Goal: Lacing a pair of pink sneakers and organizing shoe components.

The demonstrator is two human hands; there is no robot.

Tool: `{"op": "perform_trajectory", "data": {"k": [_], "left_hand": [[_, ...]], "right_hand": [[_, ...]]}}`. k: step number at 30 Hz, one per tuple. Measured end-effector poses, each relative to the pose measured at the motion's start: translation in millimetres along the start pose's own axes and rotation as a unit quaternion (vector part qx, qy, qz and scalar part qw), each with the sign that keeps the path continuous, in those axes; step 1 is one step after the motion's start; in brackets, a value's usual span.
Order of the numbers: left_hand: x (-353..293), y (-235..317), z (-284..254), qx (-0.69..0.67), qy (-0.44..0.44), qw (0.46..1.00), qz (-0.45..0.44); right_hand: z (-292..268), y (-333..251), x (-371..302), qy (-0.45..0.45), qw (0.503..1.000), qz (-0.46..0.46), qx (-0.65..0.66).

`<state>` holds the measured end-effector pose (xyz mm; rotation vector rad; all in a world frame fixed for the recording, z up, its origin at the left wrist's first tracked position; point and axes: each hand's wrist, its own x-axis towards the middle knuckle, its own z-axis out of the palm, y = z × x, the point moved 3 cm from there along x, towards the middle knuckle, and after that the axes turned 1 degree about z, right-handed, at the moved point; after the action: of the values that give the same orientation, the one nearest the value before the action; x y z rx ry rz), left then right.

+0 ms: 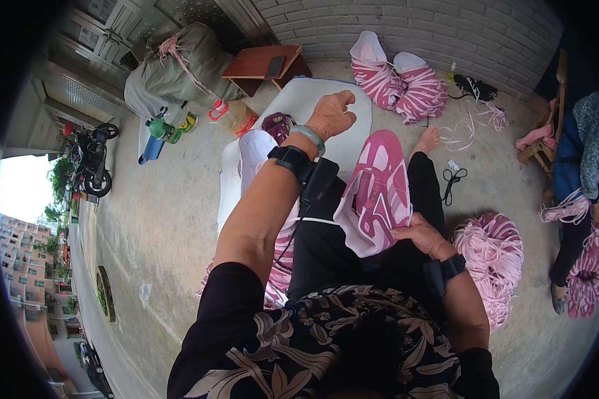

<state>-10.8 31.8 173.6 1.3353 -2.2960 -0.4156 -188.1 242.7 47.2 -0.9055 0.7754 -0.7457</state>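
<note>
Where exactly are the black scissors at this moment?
In the head view, the black scissors lie on the floor, right of the person's right leg, near the bare foot.

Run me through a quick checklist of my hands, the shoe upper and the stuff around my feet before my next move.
1. Shoe upper in the right hand: ok, held at its lower right side.
2. Left hand empty: cannot tell; its fingers are curled and their inner side is hidden.
3. Scissors apart from the bare foot: ok, they lie on the ground beyond it.
4. Loose laces gathered up: not ok, strands trail across the ground.
</note>
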Motion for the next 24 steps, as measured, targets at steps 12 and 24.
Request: {"op": "perform_trajectory", "data": {"k": [12, 24], "left_hand": [[-81, -7, 61, -0.326, -0.358, 0.867, -0.116], [-58, 26, -75, -0.298, -0.200, 0.924, -0.131]], "right_hand": [[-17, -7, -9, 0.004, 0.999, -0.020, 0.037], [-32, -1, -4, 0.005, 0.998, -0.027, 0.058]]}}
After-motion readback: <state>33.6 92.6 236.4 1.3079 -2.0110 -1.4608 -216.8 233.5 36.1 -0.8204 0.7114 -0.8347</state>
